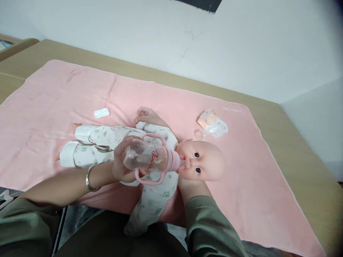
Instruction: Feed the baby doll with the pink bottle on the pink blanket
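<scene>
Currently gripping bottle (150, 157) with left hand (122, 161), touching it to doll (207, 161); cannot tell grip of right hand (146, 115), far side.

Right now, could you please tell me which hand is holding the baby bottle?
The left hand, with a silver bangle on its wrist; the right hand is hidden beneath the doll's head.

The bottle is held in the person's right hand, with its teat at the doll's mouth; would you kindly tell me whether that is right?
Not quite: the head view shows the bottle in the person's left hand. Its teat is indeed at the mouth of the doll.
</scene>
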A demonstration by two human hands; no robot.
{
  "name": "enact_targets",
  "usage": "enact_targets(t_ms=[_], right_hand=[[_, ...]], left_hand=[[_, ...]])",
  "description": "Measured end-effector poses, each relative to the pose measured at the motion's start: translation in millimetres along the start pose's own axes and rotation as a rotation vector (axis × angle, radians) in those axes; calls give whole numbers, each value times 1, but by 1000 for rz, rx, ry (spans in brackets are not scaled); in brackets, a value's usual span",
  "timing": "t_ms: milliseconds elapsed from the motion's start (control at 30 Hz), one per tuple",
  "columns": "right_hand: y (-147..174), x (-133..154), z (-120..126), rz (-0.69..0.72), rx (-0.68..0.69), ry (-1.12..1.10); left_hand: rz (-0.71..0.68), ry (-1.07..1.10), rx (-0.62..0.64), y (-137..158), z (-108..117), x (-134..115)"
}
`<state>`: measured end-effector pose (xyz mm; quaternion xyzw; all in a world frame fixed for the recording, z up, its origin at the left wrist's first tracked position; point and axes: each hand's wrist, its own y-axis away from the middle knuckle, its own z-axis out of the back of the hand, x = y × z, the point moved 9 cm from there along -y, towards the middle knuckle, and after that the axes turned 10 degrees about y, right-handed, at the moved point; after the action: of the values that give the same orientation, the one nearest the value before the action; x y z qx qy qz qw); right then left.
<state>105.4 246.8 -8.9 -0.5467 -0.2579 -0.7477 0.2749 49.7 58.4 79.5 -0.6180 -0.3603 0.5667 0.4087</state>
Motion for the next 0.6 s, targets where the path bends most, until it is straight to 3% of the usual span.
enact_targets(t_ms=[600], right_hand=[[-10, -11, 7, 24, -82, 34]], left_hand=[[0, 11, -30, -1, 0, 0]])
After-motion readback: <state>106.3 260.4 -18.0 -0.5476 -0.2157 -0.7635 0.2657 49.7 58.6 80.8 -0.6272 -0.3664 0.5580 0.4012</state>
